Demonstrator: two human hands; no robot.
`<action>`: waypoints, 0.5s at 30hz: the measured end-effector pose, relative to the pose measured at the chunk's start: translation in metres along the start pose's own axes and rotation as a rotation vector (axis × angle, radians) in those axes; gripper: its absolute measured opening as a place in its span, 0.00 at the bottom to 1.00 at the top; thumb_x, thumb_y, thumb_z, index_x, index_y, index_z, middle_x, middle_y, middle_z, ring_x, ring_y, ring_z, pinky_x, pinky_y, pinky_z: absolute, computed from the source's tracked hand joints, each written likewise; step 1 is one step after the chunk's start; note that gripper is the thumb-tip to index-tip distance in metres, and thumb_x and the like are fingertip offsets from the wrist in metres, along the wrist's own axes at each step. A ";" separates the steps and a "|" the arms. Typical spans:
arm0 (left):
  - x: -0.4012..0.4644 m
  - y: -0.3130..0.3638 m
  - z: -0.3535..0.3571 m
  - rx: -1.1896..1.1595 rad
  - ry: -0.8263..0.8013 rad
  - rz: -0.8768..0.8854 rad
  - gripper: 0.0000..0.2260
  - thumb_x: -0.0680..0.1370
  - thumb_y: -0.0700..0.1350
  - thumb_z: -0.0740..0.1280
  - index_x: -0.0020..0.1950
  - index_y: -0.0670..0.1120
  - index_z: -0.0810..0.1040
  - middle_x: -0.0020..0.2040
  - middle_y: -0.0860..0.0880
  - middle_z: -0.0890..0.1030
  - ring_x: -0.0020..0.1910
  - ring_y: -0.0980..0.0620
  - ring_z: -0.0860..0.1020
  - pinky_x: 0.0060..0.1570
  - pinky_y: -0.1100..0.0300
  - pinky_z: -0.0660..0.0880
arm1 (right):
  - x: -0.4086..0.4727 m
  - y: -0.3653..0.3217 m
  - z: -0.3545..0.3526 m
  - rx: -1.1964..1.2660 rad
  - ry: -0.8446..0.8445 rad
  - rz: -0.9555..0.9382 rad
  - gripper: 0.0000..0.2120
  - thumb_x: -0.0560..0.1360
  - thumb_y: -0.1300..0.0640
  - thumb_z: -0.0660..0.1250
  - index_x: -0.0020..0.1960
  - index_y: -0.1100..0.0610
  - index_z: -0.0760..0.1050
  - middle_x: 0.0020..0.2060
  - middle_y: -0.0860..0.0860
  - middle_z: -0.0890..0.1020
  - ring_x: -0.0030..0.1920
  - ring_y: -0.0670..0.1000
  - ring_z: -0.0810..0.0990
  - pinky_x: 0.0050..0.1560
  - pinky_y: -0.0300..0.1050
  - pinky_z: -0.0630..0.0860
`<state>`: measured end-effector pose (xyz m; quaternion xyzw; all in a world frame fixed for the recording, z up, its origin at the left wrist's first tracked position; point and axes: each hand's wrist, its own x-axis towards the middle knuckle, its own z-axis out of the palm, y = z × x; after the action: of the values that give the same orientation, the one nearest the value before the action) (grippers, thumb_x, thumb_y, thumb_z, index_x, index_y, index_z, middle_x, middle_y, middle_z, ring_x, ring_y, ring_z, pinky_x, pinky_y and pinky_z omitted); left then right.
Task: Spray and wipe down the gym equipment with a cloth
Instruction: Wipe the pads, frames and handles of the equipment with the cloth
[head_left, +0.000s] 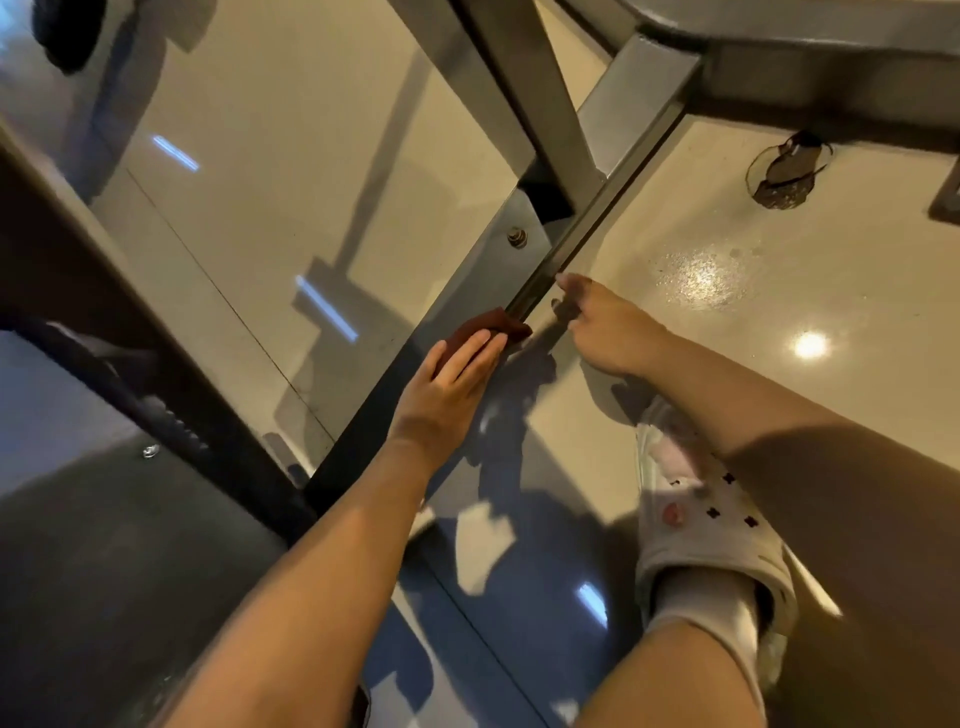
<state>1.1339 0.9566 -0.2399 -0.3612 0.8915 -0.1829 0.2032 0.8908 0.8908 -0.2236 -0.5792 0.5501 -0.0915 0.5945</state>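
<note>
Gym equipment is seen here as a grey metal frame (618, 135) of square tubes, its low rail running slantwise along a glossy cream floor (779, 364) from the upper right down toward the middle. A flat base plate with one bolt (516, 236) is fixed where an upright meets the rail. The metal is dull and matte, with dark edges (lamp glare is thrown on the floor beside it, not on the tubes).

A dark red cloth (493, 328) is pressed flat against the rail under the straight fingers of the left hand (447, 387); only a folded corner shows past the fingertips. The right hand (605, 332) is held just beside the rail, slightly above the cloth, its fingers curled; whether anything is gripped in it cannot be told, since the fingers are blurred and partly in shadow.

A pale clog (717, 540) over a white sock is planted on the floor at lower right
</note>
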 end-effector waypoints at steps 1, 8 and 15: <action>-0.013 0.002 0.000 0.042 -0.064 0.003 0.28 0.77 0.42 0.65 0.76 0.46 0.62 0.77 0.50 0.62 0.76 0.47 0.62 0.70 0.48 0.67 | -0.004 0.002 0.004 -0.060 -0.029 -0.019 0.29 0.81 0.65 0.55 0.79 0.53 0.53 0.78 0.52 0.55 0.76 0.56 0.58 0.72 0.45 0.58; -0.046 0.002 -0.001 0.257 -0.276 0.115 0.37 0.76 0.42 0.69 0.77 0.45 0.50 0.78 0.52 0.58 0.78 0.50 0.55 0.74 0.46 0.53 | -0.014 0.003 0.038 -0.199 -0.076 -0.099 0.30 0.80 0.64 0.56 0.79 0.56 0.49 0.79 0.53 0.48 0.78 0.54 0.51 0.75 0.45 0.53; 0.037 -0.015 0.008 0.274 -0.413 0.150 0.30 0.81 0.43 0.63 0.79 0.48 0.51 0.79 0.50 0.58 0.78 0.51 0.55 0.73 0.49 0.63 | -0.014 0.006 0.038 -0.206 0.000 -0.027 0.28 0.81 0.63 0.56 0.79 0.57 0.51 0.79 0.54 0.52 0.77 0.56 0.53 0.74 0.47 0.54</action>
<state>1.1224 0.9184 -0.2480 -0.2929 0.8223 -0.2089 0.4409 0.9112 0.9253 -0.2314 -0.6448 0.5486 -0.0425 0.5306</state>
